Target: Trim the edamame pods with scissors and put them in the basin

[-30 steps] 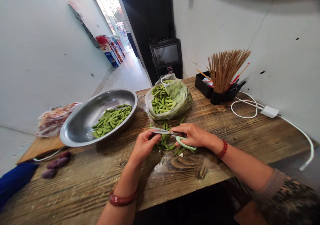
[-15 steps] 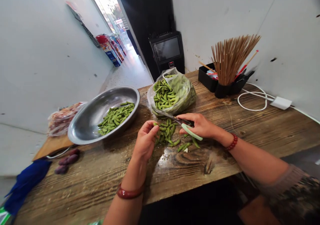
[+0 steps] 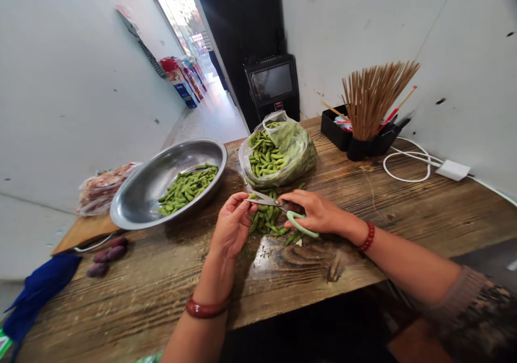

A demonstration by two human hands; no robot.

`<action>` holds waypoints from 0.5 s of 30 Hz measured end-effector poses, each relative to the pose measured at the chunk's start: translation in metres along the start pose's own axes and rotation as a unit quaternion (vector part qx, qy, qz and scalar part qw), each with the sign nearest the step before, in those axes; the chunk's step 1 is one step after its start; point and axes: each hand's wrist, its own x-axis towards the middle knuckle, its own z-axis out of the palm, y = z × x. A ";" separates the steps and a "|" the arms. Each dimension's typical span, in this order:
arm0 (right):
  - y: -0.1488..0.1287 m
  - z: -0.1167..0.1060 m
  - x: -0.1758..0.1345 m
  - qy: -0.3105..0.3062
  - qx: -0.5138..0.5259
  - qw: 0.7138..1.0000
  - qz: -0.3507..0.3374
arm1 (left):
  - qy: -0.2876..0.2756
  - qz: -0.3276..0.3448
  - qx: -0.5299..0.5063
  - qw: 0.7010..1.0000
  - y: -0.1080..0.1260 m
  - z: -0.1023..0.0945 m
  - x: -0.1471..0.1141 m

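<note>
Between the thumb and fingers of my left hand (image 3: 233, 224) is an edamame pod (image 3: 252, 196), its tip sticking out to the right. My right hand (image 3: 317, 212) grips green-handled scissors (image 3: 302, 225), whose parted blades reach left to the pod's tip. Under and between my hands lies a small pile of edamame pods (image 3: 266, 220) on the wooden table. Just beyond, a clear plastic bag (image 3: 301, 155) stands full of pods. To the left, a tilted-looking metal basin (image 3: 139, 190) has more pods along its right side.
A black holder (image 3: 359, 148) with many thin wooden sticks (image 3: 374, 99) stands at the back right, beside a white cable and adapter (image 3: 453, 170). Purple, roundish items (image 3: 109, 254) lie at left, near a bagged reddish food (image 3: 103, 190) and a blue cloth (image 3: 44, 285).
My right hand has moved the scissors left and slightly down, bringing the blades to the pod in my left hand. My left hand stays nearly in place.
</note>
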 end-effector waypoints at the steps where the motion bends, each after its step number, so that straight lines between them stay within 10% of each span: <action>1: 0.000 0.000 0.000 0.001 -0.010 1.000 -0.004 | -0.009 -0.002 0.004 1.000 0.000 0.001 -0.001; 15: -0.003 -0.007 -0.001 0.003 -0.035 0.999 -0.024 | -0.042 0.034 0.174 0.983 -0.009 0.007 -0.008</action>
